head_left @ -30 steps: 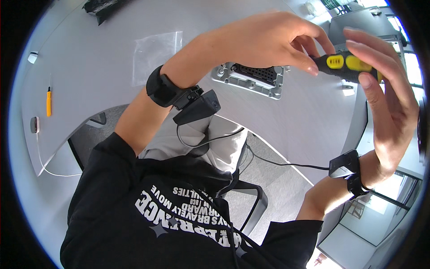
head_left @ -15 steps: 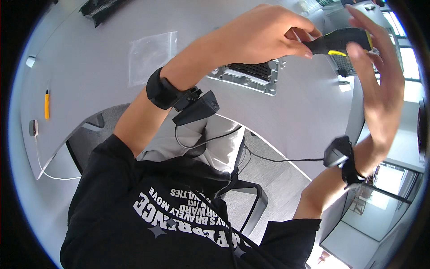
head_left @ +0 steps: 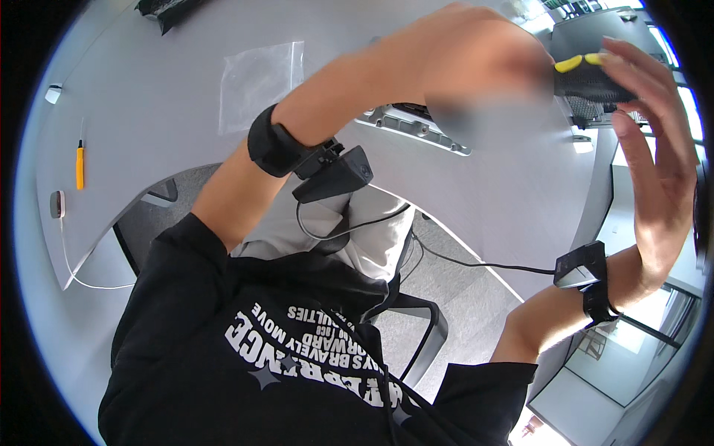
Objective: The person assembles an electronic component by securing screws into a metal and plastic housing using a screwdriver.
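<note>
A thick black-and-yellow screwdriver handle (head_left: 591,83) is raised above the table at the upper right; no shaft shows. My right hand (head_left: 658,134) has its fingertips on the upper side and its thumb by the lower side of the handle. At the other end is my left hand (head_left: 476,59), its fingers smeared by motion, so I cannot make out their hold. Below my left hand lies a silver metal housing (head_left: 416,128) with a dark middle, partly covered by the hand and the blur. Both wrists wear black straps with small devices.
A clear plastic bag (head_left: 260,83) lies left of my left forearm. Farther left are a small orange-handled screwdriver (head_left: 79,169) and a small device with a white cable (head_left: 57,204). A black package (head_left: 167,11) sits at the far edge. A black cable runs to my right wrist.
Both hands have shifted right with the black-and-yellow screwdriver. The handle has turned, bringing its yellow strips to the upper side. My left hand is now blurred by motion.
</note>
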Demonstrator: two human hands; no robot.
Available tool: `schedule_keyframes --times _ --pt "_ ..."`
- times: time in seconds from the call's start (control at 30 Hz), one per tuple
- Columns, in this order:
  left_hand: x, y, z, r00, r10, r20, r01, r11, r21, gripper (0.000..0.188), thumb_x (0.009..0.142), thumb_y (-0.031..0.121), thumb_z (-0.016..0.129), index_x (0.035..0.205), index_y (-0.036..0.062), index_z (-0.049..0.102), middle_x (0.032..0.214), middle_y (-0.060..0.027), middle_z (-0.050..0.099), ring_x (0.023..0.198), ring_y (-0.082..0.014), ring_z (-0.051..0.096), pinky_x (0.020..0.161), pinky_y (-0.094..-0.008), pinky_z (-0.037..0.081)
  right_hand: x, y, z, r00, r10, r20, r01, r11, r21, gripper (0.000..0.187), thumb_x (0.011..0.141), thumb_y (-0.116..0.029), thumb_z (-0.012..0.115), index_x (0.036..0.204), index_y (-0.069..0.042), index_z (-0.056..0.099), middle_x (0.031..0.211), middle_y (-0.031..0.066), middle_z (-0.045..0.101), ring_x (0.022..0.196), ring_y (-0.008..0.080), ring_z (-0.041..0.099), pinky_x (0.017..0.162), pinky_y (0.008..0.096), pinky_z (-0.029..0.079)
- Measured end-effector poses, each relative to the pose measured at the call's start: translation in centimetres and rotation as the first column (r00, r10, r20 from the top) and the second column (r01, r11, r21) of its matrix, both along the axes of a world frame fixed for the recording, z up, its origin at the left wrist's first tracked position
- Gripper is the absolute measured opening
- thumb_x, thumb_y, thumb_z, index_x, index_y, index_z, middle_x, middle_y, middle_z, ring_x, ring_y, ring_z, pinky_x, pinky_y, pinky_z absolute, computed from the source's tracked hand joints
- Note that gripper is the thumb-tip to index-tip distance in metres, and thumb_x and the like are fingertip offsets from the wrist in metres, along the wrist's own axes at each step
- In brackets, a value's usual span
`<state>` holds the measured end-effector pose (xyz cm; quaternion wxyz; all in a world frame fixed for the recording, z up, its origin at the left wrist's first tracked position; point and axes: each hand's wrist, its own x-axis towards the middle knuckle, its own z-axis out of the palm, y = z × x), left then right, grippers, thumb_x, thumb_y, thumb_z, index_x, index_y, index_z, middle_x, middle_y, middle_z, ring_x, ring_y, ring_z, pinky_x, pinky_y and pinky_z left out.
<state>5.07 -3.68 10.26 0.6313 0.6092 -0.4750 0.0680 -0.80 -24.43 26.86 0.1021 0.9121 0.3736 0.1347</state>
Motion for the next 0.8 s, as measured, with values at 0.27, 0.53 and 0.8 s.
schedule_keyframes --times 0.27,0.53,0.8 --pt "0.5 -2.0 -2.1 0.94 0.278 0.199 -0.296 0.953 0.069 0.043 0.08 0.033 0.076 0.103 -0.0017 0.068 0.095 -0.0145 0.065 0.085 -0.026 0.067 0.073 -0.0343 0.053 1.4 0.1 -3.8 0.938 -0.289 0.19 0.261 0.952 0.16 0.026 0.097 -0.022 0.059 0.12 -0.018 0.069 0.116 0.0027 0.068 0.091 0.013 0.068 0.078 0.0239 0.052" --pt "-0.7 0.5 0.2 0.976 -0.138 -0.166 0.138 0.99 -0.014 0.032 0.093 0.009 0.061 0.12 -0.0069 0.053 0.088 -0.0147 0.064 0.076 -0.0178 0.061 0.067 -0.0297 0.049 0.6 -0.1 -2.7 0.998 0.052 -0.029 -0.044 0.972 0.232 0.026 0.093 -0.01 0.063 0.118 -0.01 0.066 0.122 0.0075 0.063 0.103 0.021 0.066 0.09 0.0321 0.056" --pt "-0.3 -0.4 0.2 0.993 -0.011 -0.117 0.017 0.999 0.047 0.036 0.089 0.014 0.069 0.114 -0.006 0.053 0.084 -0.0125 0.062 0.079 -0.0186 0.059 0.07 -0.0325 0.048 0.1 1.8 -3.8 0.817 -0.569 0.093 0.535 0.808 0.246 0.035 0.095 -0.039 0.06 0.12 -0.016 0.068 0.124 0.0071 0.063 0.101 0.015 0.065 0.081 0.0258 0.053"
